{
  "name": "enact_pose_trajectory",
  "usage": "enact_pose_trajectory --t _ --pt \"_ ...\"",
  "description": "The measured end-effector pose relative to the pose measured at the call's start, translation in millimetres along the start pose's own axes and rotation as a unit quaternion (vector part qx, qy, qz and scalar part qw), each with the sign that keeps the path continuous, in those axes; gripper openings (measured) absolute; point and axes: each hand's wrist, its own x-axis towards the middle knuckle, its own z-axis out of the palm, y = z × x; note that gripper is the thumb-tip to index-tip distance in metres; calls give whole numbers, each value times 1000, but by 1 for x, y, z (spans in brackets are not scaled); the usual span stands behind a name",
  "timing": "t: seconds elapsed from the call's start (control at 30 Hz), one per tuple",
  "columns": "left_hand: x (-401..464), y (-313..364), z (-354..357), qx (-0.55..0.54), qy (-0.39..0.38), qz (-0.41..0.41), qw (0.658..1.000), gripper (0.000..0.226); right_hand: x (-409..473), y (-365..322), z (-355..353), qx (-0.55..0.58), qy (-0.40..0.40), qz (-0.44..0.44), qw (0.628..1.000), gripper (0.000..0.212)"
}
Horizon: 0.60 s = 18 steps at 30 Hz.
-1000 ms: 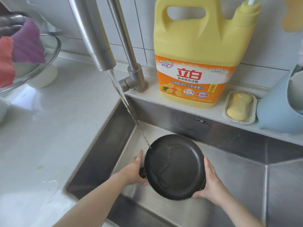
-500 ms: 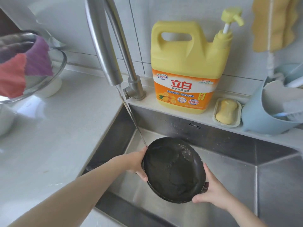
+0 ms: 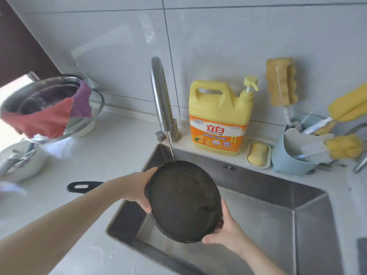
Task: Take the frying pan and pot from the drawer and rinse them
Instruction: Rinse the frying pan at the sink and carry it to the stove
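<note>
Holding the frying pan (image 3: pixel 183 201) by its rim, the left hand (image 3: pixel 139 190) and right hand (image 3: pixel 226 231) grip opposite sides over the sink (image 3: pixel 278 225). It now tips up more than before, nearer the tap (image 3: pixel 161 100). Water hits its top edge. A yellow soap jug (image 3: pixel 218 116) stands on the white counter (image 3: pixel 89 165).

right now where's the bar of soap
In the head view, the soap lies in its dish on the ledge behind the sink, between the yellow detergent jug and the blue holder.
</note>
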Motion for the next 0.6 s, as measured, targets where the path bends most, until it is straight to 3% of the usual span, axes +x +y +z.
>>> enact_pose_trajectory --t 0.17,0.3,0.43,0.6 --pt "-33 -9 10 -101 146 15 984 125 -3 -64 -9 -118 49 -67 990 150" --pt "-28 -9 26 -261 170 95 945 128 -8 -131 -42 -270 54 -124 953 150" --pt "-12 -5 35 -320 67 135 935 122 -18 -181 -72 -351 24 -65 934 155" --pt "-25 4 1 -278 -139 74 947 87 -37 -175 -79 -234 -63 -5 970 128"
